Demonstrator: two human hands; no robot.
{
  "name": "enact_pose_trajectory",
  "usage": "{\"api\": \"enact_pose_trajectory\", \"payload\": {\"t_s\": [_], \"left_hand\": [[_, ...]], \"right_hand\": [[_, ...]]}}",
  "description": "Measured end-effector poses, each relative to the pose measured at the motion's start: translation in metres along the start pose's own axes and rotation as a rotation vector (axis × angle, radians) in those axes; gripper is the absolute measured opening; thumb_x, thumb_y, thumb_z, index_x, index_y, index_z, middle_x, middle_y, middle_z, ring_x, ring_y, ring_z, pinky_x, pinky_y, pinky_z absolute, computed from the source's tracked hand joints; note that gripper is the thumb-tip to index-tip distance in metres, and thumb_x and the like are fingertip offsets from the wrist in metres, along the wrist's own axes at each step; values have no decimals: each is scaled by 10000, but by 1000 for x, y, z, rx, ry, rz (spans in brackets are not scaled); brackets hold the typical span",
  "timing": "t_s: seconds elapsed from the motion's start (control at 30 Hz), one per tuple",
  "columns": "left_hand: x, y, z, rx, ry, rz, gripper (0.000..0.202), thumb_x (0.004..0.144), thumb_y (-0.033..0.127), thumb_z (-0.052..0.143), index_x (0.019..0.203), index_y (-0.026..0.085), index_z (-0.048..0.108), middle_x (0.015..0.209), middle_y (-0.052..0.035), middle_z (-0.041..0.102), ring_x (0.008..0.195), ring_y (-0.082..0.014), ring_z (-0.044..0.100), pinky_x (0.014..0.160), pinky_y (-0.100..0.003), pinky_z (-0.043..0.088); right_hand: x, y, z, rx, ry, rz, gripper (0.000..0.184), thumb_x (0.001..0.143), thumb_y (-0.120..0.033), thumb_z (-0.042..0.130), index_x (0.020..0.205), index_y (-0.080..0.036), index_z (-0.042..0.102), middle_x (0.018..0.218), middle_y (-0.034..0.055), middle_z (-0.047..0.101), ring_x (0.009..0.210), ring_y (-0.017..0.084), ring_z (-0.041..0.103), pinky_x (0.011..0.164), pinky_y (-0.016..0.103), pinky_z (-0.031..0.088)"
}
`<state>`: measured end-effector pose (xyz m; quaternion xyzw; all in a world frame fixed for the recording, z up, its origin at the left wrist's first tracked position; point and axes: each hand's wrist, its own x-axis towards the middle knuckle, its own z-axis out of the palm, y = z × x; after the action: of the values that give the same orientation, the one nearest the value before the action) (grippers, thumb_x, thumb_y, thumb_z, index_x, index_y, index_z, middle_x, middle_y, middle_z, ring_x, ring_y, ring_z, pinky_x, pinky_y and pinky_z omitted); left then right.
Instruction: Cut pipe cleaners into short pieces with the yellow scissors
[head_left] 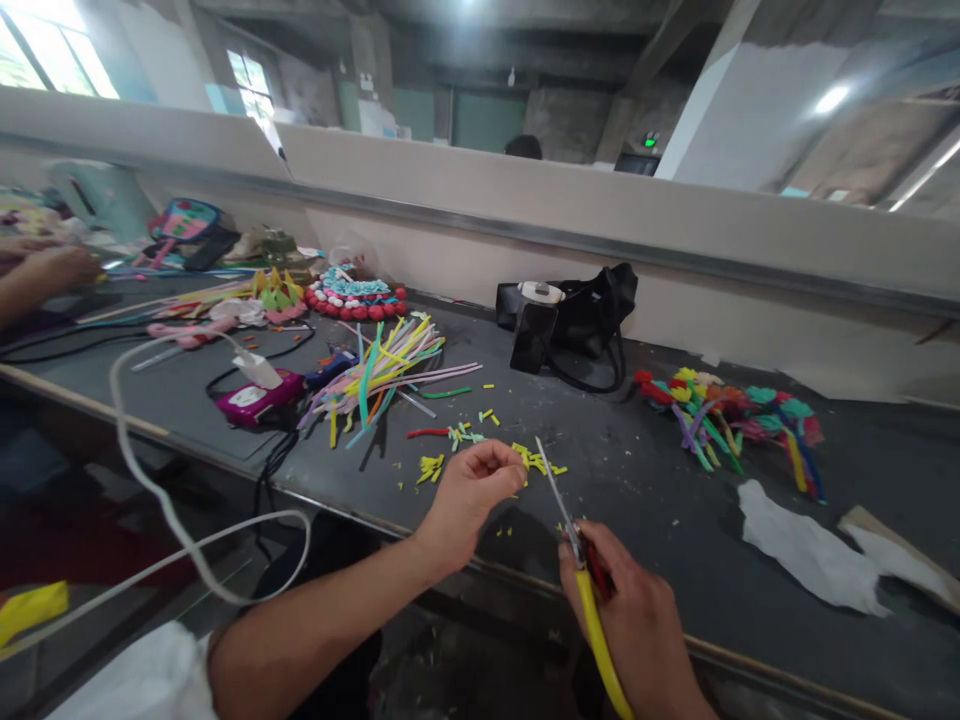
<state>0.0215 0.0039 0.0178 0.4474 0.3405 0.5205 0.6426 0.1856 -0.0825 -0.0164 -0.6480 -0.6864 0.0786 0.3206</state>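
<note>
Dark tabletop: below left hand, fingertips pinched together
Yellow bits: flanking that hand!
Scissors: clamped in right hand

No words or numbers are showing clearly enough to read; a small green sign is glowing in the background, its marking blurring.

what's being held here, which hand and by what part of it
The right hand holds yellow-handled scissors by the handles, close to the blade. The left hand is pinched; whether it grips anything cannot be told.
</note>
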Motion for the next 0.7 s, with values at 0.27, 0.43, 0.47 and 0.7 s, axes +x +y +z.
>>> {"api": "enact_pose_trajectory", "payload": {"t_s": [0.27, 0.43, 0.47, 0.7], "left_hand": [[23, 19, -48, 988, -17, 324, 41, 683, 153, 567, 666, 171, 599, 671, 12, 601, 651, -123, 528, 631, -237, 383], [32, 26, -88, 1492, -103, 318, 41, 675, 152, 580, 670, 180, 609, 684, -8, 628, 680, -155, 550, 660, -267, 371], [31, 26, -93, 1566, -118, 302, 39, 681, 158, 583, 670, 181, 613, 686, -13, 633, 680, -162, 553, 662, -275, 367], [35, 21, -99, 1699, -87, 417, 99, 780, 216, 571, 733, 192, 654, 770, -42, 665, 784, -202, 580, 719, -312, 366]], "right_hand": [[1, 2, -1, 65, -15, 67, 202, 885, -397, 509, 976, -243, 601, 731, -36, 690, 588, 118, 648, 546, 174, 461], [1, 7, -3, 67, 1, 65, 200, 881, -383, 516, 985, -236, 603, 786, -27, 707, 616, 117, 661, 525, 160, 462], [2, 8, -3, 67, 1, 65, 202, 881, -385, 516, 982, -233, 603, 799, -23, 712, 628, 120, 667, 521, 160, 462], [2, 8, -5, 73, -23, 103, 198, 881, -407, 522, 988, -259, 599, 876, -28, 722, 704, 121, 688, 552, 153, 474]]}}
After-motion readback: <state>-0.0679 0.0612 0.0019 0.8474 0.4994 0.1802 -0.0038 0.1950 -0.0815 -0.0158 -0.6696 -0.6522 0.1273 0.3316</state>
